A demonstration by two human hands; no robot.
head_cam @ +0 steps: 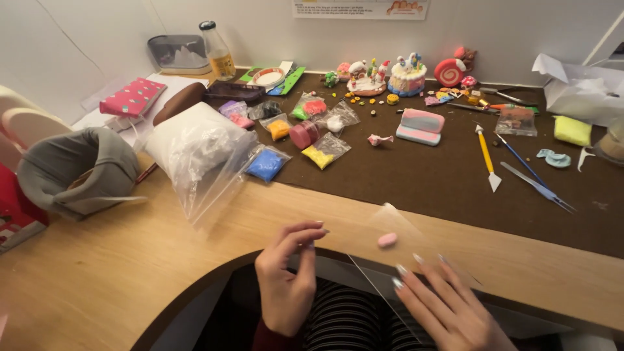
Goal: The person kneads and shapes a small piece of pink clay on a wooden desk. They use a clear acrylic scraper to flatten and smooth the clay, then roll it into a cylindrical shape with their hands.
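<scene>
Meanwhile, the right hand [448, 305] steadies a clear plastic sheet [390, 260] bearing a pink clay lump [387, 240] at the desk [130, 260] edge; the left hand [286, 279], grip pinched narrow, seemingly mid-shaping, needing gentle pressure next.

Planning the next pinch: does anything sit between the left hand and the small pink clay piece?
Nothing visible does. The left hand and the pink clay piece have only bare wooden table between them; the piece lies on a clear sheet.
</scene>
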